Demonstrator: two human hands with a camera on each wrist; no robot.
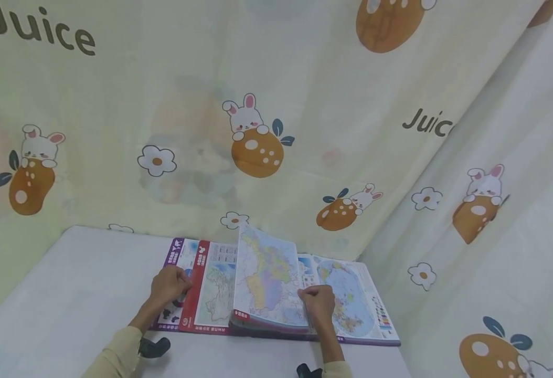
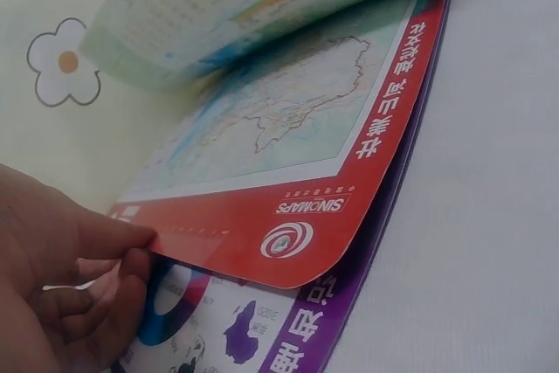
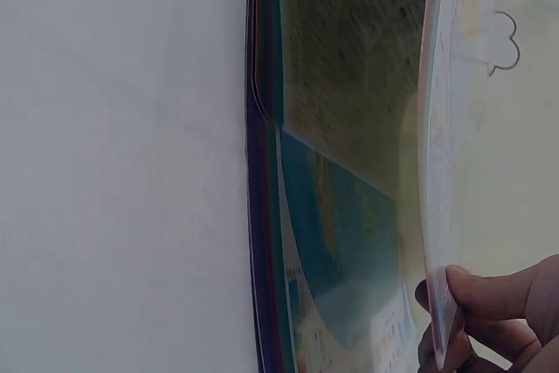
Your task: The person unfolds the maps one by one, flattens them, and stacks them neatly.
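Observation:
On the table lies a red-bordered map (image 1: 193,302) of large glossy sheets, over a purple-edged world map (image 1: 373,294). My left hand (image 1: 169,282) is at the red map's left edge; in the left wrist view, that hand (image 2: 74,277) pinches the corner side of its red border (image 2: 227,238) between thumb and fingers. A coloured map page (image 1: 268,273) stands raised and slightly bowed in the middle. My right hand (image 1: 320,302) pinches its right edge. Close up, the right hand's thumb and fingers (image 3: 489,296) grip the raised page (image 3: 441,120), with printed sheets below.
The white table (image 1: 83,286) extends to the left and in front of the maps. A curtain (image 1: 187,115) printed with rabbits, fruit and flowers hangs right behind the table and along its right side. Black straps with wrist devices (image 1: 155,347) sit at both wrists.

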